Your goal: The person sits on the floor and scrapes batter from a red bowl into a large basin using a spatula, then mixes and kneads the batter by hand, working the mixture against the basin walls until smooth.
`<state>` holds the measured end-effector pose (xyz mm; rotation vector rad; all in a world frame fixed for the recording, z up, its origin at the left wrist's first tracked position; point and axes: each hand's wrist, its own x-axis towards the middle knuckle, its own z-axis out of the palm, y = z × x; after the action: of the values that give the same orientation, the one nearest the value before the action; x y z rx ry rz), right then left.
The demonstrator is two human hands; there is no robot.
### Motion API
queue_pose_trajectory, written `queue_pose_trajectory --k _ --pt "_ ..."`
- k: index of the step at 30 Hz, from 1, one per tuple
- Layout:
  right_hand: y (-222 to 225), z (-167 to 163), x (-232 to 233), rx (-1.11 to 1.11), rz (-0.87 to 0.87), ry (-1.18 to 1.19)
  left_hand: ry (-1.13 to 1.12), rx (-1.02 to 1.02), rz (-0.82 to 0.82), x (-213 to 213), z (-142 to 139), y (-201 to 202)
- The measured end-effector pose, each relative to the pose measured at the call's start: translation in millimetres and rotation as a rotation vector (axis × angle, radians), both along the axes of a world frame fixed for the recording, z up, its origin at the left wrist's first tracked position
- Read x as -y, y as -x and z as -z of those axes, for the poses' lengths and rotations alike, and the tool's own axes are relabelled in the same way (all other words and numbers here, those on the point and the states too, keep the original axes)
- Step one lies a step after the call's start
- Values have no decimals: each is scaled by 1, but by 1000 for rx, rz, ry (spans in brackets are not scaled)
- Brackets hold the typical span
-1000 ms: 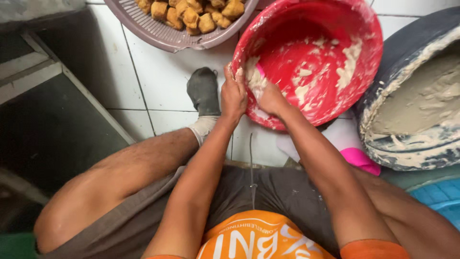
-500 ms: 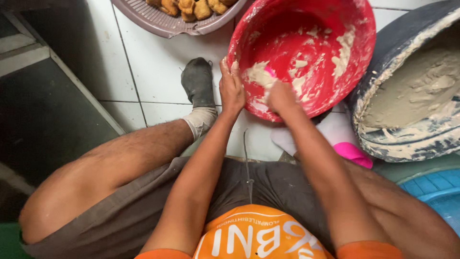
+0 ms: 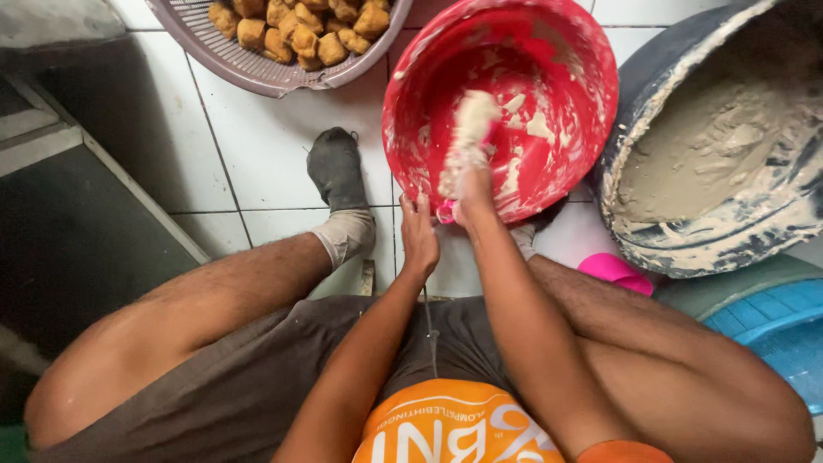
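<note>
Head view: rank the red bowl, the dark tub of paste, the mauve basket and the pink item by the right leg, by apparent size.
1. Red bowl and dark tub of paste: alike, and the tub is cropped, so unranked.
2. Mauve basket: mostly out of frame, so unsure.
3. Pink item: smallest, partly hidden by the leg.

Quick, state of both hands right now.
Left hand: closed on the rim of the red basin.
Right hand: closed on a batter-coated pink scraper inside it.
</note>
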<state>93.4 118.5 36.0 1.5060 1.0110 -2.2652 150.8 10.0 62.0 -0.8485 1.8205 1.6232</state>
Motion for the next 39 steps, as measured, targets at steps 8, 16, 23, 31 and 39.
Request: queue_pose_trajectory --k 8,16,23,31,39 --pt "-3 16 -21 307 168 -507 426 -383 323 22 17 83" --pt "35 26 -37 493 -314 -972 372 -177 456 27 17 88" --pt "58 16 -9 315 -859 -940 375 -113 503 28 17 93" --pt "48 11 9 -106 -848 -305 233 -208 565 35 5 89" --pt "-3 -80 -39 -300 -257 207 530 -455 489 15 -22 88"
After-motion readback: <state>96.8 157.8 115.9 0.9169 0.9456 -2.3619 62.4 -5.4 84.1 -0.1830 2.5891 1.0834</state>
